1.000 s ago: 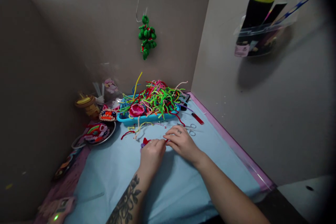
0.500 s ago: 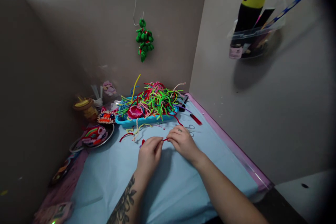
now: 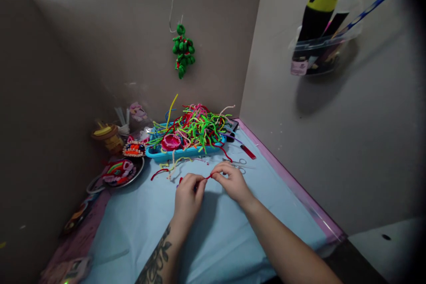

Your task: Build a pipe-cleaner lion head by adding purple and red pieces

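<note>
Both my hands meet over the light blue table cover (image 3: 233, 230). My left hand (image 3: 188, 195) is closed, pinching one end of a thin red pipe cleaner (image 3: 207, 177), and a bit of red shows by its fingers. My right hand (image 3: 231, 179) pinches the other end, fingers curled. Just beyond the hands stands a blue tray (image 3: 179, 153) heaped with pipe cleaners (image 3: 195, 126) in green, red, yellow and pink. A pair of scissors (image 3: 238, 163) lies right behind my right hand.
Loose pipe-cleaner bits (image 3: 166, 168) lie before the tray. A plate of finished craft pieces (image 3: 120, 173) and a small jar (image 3: 106, 135) sit at the left. A green pipe-cleaner figure (image 3: 182, 51) hangs on the back wall; a clear tool holder (image 3: 319, 49) hangs on the right wall.
The hands stayed together on the red pipe cleaner, shifting slightly; the left hand's fingers closed tighter and the view moved a little down and left.
</note>
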The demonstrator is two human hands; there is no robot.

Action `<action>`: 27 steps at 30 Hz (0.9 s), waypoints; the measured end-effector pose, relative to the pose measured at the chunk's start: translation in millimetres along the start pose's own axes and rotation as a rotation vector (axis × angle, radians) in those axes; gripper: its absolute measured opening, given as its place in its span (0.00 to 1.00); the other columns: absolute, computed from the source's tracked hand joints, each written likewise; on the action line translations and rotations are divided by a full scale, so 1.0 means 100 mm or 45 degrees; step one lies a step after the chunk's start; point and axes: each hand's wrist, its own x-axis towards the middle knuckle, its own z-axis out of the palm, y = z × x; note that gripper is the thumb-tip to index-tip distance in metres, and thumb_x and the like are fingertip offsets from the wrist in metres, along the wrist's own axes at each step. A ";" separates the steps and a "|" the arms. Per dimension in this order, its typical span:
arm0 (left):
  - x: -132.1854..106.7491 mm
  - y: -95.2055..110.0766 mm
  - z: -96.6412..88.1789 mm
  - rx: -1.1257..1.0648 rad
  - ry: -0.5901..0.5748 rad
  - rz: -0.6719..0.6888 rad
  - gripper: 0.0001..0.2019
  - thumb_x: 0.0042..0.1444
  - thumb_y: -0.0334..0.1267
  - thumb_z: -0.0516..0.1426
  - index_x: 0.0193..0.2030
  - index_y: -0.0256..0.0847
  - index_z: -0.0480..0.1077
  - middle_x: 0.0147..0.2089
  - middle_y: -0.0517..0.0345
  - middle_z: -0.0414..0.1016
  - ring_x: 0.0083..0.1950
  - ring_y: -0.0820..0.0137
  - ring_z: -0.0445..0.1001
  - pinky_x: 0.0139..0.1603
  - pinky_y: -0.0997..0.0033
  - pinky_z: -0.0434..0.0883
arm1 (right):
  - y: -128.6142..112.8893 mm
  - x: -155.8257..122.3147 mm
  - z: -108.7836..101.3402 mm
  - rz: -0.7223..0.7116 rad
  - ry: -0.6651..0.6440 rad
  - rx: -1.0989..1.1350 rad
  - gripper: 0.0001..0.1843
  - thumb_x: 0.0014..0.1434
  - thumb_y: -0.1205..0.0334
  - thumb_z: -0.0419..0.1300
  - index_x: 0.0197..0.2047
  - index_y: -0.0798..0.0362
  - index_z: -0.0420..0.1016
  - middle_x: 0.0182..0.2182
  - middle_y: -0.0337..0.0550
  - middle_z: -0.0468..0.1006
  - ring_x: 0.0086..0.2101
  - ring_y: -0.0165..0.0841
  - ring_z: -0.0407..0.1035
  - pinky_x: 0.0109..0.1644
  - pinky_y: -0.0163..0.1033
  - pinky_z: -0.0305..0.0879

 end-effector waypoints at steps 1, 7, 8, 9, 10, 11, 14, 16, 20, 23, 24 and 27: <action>0.00 0.01 0.01 -0.028 0.020 -0.022 0.09 0.59 0.37 0.53 0.30 0.39 0.71 0.29 0.58 0.71 0.32 0.71 0.69 0.34 0.73 0.66 | 0.02 -0.01 0.04 0.103 0.018 0.134 0.05 0.53 0.62 0.62 0.27 0.52 0.76 0.27 0.41 0.74 0.33 0.35 0.67 0.39 0.41 0.62; -0.03 0.04 0.06 -0.126 0.100 -0.093 0.09 0.57 0.38 0.55 0.29 0.39 0.72 0.27 0.59 0.71 0.30 0.72 0.69 0.32 0.73 0.65 | 0.02 -0.05 0.22 0.452 0.164 0.707 0.08 0.46 0.59 0.66 0.23 0.54 0.74 0.22 0.37 0.71 0.27 0.31 0.63 0.36 0.37 0.59; -0.03 0.04 0.07 -0.134 0.108 -0.099 0.09 0.57 0.38 0.55 0.29 0.39 0.72 0.27 0.59 0.71 0.30 0.72 0.69 0.32 0.73 0.65 | 0.01 -0.06 0.24 0.471 0.185 0.743 0.08 0.45 0.59 0.66 0.23 0.54 0.73 0.22 0.36 0.71 0.27 0.31 0.62 0.35 0.37 0.58; -0.04 0.04 0.08 -0.140 0.113 -0.102 0.09 0.57 0.38 0.55 0.29 0.39 0.72 0.27 0.59 0.70 0.30 0.72 0.69 0.32 0.73 0.65 | 0.00 -0.06 0.25 0.491 0.204 0.769 0.09 0.44 0.58 0.67 0.23 0.54 0.73 0.21 0.36 0.70 0.26 0.30 0.61 0.34 0.37 0.58; -0.04 0.04 0.09 -0.145 0.117 -0.102 0.09 0.57 0.38 0.55 0.29 0.39 0.72 0.27 0.59 0.71 0.30 0.72 0.69 0.32 0.73 0.65 | -0.01 -0.06 0.26 0.511 0.220 0.793 0.09 0.43 0.58 0.67 0.23 0.54 0.73 0.21 0.36 0.70 0.25 0.30 0.60 0.33 0.36 0.57; -0.04 0.04 0.10 -0.149 0.120 -0.101 0.08 0.57 0.38 0.55 0.29 0.39 0.72 0.27 0.59 0.71 0.30 0.72 0.69 0.32 0.73 0.65 | -0.01 -0.07 0.26 0.532 0.233 0.819 0.09 0.42 0.58 0.67 0.23 0.54 0.74 0.21 0.36 0.69 0.24 0.29 0.59 0.32 0.36 0.56; -0.06 0.04 0.13 -0.172 0.129 -0.111 0.08 0.57 0.38 0.55 0.30 0.39 0.72 0.28 0.59 0.71 0.31 0.71 0.69 0.32 0.73 0.65 | -0.02 -0.08 0.30 0.589 0.256 0.928 0.11 0.41 0.56 0.68 0.24 0.53 0.74 0.21 0.36 0.69 0.23 0.28 0.57 0.30 0.35 0.54; -0.07 0.04 0.15 -0.186 0.145 -0.114 0.08 0.57 0.38 0.55 0.30 0.39 0.72 0.28 0.59 0.71 0.31 0.72 0.69 0.32 0.73 0.65 | -0.02 -0.10 0.32 0.610 0.260 0.999 0.12 0.41 0.55 0.69 0.24 0.53 0.74 0.22 0.36 0.69 0.23 0.28 0.57 0.30 0.35 0.55; -0.09 0.03 0.18 -0.156 0.209 -0.049 0.07 0.57 0.38 0.56 0.31 0.39 0.72 0.28 0.59 0.70 0.31 0.72 0.69 0.32 0.73 0.66 | -0.04 -0.11 0.36 0.621 0.239 1.077 0.14 0.41 0.53 0.70 0.26 0.52 0.73 0.23 0.38 0.69 0.24 0.29 0.59 0.30 0.36 0.59; -0.10 0.03 0.19 -0.131 0.252 0.002 0.06 0.56 0.37 0.57 0.31 0.39 0.73 0.27 0.59 0.70 0.30 0.72 0.69 0.32 0.73 0.66 | -0.05 -0.12 0.36 0.619 0.233 1.121 0.15 0.40 0.53 0.70 0.26 0.52 0.72 0.24 0.38 0.70 0.25 0.30 0.61 0.32 0.37 0.61; -0.10 0.03 0.20 -0.135 0.266 0.016 0.06 0.56 0.37 0.57 0.32 0.39 0.73 0.27 0.59 0.71 0.30 0.72 0.69 0.32 0.73 0.66 | -0.06 -0.12 0.36 0.619 0.227 1.137 0.15 0.40 0.53 0.70 0.26 0.52 0.73 0.24 0.38 0.70 0.26 0.31 0.62 0.33 0.37 0.62; -0.10 0.02 0.20 -0.153 0.293 0.058 0.05 0.55 0.36 0.58 0.32 0.38 0.74 0.28 0.58 0.72 0.30 0.72 0.71 0.32 0.73 0.67 | -0.07 -0.13 0.35 0.621 0.205 1.188 0.14 0.41 0.54 0.71 0.26 0.52 0.73 0.25 0.38 0.70 0.26 0.30 0.63 0.35 0.37 0.63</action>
